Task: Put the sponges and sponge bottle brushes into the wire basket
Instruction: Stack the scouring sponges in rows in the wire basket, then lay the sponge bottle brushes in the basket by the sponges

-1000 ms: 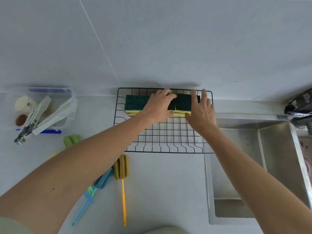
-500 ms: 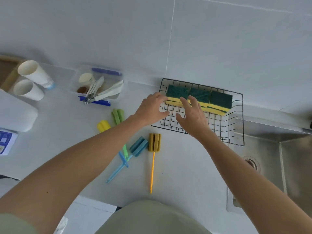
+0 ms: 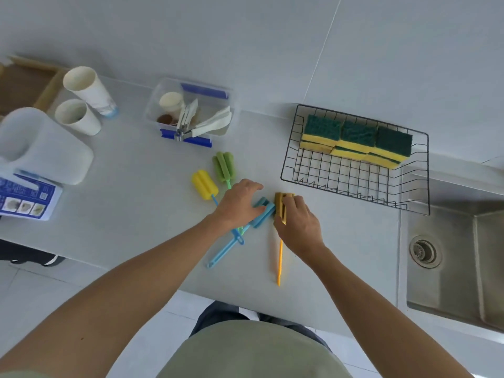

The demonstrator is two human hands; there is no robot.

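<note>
A pale grey counter (image 3: 136, 192) runs under a grey tiled wall (image 3: 245, 36), with a steel sink (image 3: 450, 268) set in at the right and white floor tiles showing below its front edge. The black wire basket (image 3: 354, 186) sits near the sink, holding green-and-yellow sponges (image 3: 357, 140) stacked in a row along its far side. A clear tub (image 3: 191, 115) of small items and two paper cups (image 3: 81, 105) stand further left. The left hand (image 3: 240, 204) lies palm down, fingers loosely curled over the blue bottle brush (image 3: 231, 244). The right hand (image 3: 297, 225) is closing around the foam head of the orange bottle brush (image 3: 279, 266). Yellow (image 3: 204, 184) and green (image 3: 224, 166) brushes lie untouched just beyond
</note>
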